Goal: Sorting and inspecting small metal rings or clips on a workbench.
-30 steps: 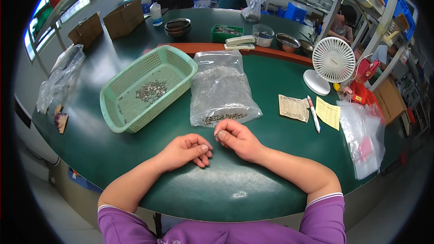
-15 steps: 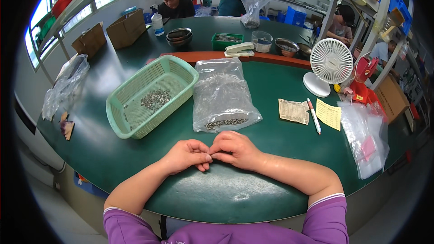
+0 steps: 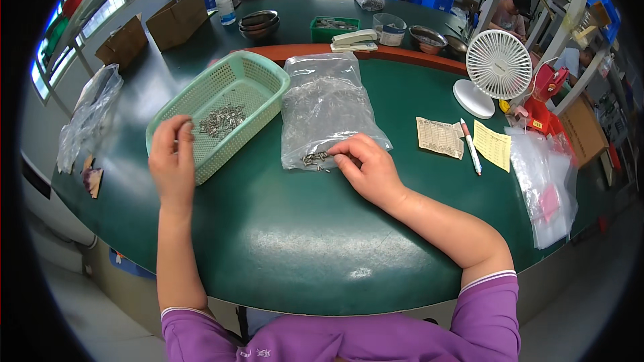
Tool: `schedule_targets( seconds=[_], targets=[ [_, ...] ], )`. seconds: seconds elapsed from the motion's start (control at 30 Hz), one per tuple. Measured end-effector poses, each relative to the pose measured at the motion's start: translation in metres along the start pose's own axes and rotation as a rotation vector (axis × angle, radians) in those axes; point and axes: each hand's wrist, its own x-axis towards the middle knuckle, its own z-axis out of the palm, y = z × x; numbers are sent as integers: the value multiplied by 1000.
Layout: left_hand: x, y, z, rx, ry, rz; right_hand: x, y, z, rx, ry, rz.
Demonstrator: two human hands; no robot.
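Small metal parts point(image 3: 314, 159) bunched at the near edge of a clear plastic bag point(image 3: 329, 104), a few loose pieces just outside it; bag flat on the green tabletop point(image 3: 288, 228). Right hand point(image 3: 369, 166) at the parts, over the bag's near right corner, fingers bent, thumb below them; cannot tell whether a piece is pinched. Left hand point(image 3: 172, 161) at the near left end of a pale green perforated basket point(image 3: 245, 139), raised, fingers curled toward the thumb; contents of that grip, if any, cannot be made out. Basket sits slantwise just left of the bag, loose metal pieces point(image 3: 225, 119) heaped on its floor. Farther right: brown printed slip point(image 3: 439, 137), pen point(image 3: 471, 147), yellow slip point(image 3: 492, 145), then flat clear bags point(image 3: 545, 188). White fan point(image 3: 498, 64) stands beyond the slips.
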Motion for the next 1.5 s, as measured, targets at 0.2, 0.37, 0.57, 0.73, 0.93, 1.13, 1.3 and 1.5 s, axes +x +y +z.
schedule_targets(
  seconds=[0.2, 0.37, 0.57, 0.73, 0.93, 1.13, 1.3, 1.5],
  targets=[
    [7, -6, 3, 351, 154, 165, -2, 1, 5, -248, -116, -111],
    [-25, 51, 25, -96, -163, 297, -2, 1, 7, -289, -140, -106],
    [-75, 76, 71, -139, -676, 245, 5, 5, 16, -267, -73, -108],
    [-80, 69, 82, -141, -650, 238, 5, 10, 16, -264, -83, -162],
    [-76, 74, 78, -108, -771, 159, 6, 13, 15, -258, -92, -172],
    [-77, 72, 79, -136, -798, 139, 0, 17, 19, -250, -99, -175],
    [-80, 70, 82, -62, -776, 251, -3, 20, 23, -320, -57, -176],
    [-83, 61, 80, -373, -705, -60, -5, 7, 13, -143, -16, -420]
  ],
)
